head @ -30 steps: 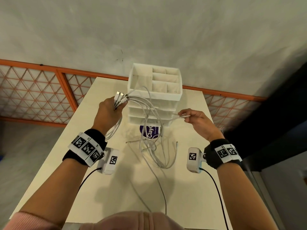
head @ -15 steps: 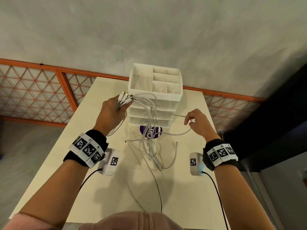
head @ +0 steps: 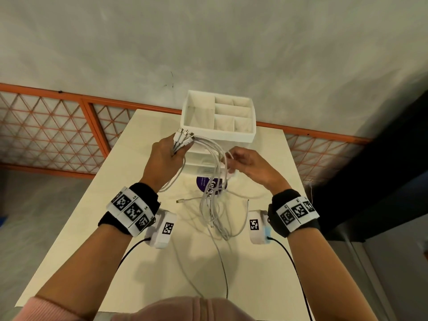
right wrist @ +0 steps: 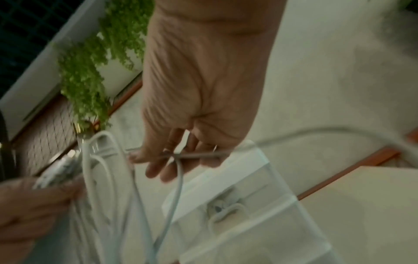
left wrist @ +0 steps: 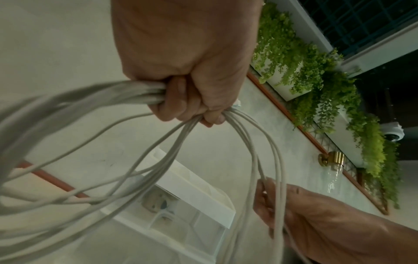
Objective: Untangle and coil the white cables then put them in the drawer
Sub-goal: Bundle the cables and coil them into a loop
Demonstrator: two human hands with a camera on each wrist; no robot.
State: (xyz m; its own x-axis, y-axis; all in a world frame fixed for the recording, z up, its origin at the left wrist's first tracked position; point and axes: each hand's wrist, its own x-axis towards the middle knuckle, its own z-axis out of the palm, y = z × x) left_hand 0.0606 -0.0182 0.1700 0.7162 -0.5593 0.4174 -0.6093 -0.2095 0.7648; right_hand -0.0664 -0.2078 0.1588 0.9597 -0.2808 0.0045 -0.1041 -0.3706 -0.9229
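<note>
My left hand (head: 177,152) is raised in front of the white drawer unit (head: 231,136) and grips a bundle of white cables (head: 208,147), with their connectors (head: 184,137) sticking up out of the fist. The left wrist view shows the same fist (left wrist: 192,100) closed round the cables (left wrist: 126,92). My right hand (head: 230,162) is close beside it and pinches one cable strand (right wrist: 199,155) that crosses its fingers (right wrist: 158,169). The rest of the cables hang down into a tangle (head: 217,216) on the table (head: 115,228).
A purple round label (head: 202,184) lies on the table at the foot of the drawer unit. A loose plug (head: 178,201) lies left of the tangle. One strand trails toward the near table edge. An orange lattice railing (head: 58,135) runs behind, and dark furniture (head: 382,181) stands right.
My right hand has moved left, bringing its cable strand up to the bundle. The left hand has shifted slightly right with the bundle still in its grip.
</note>
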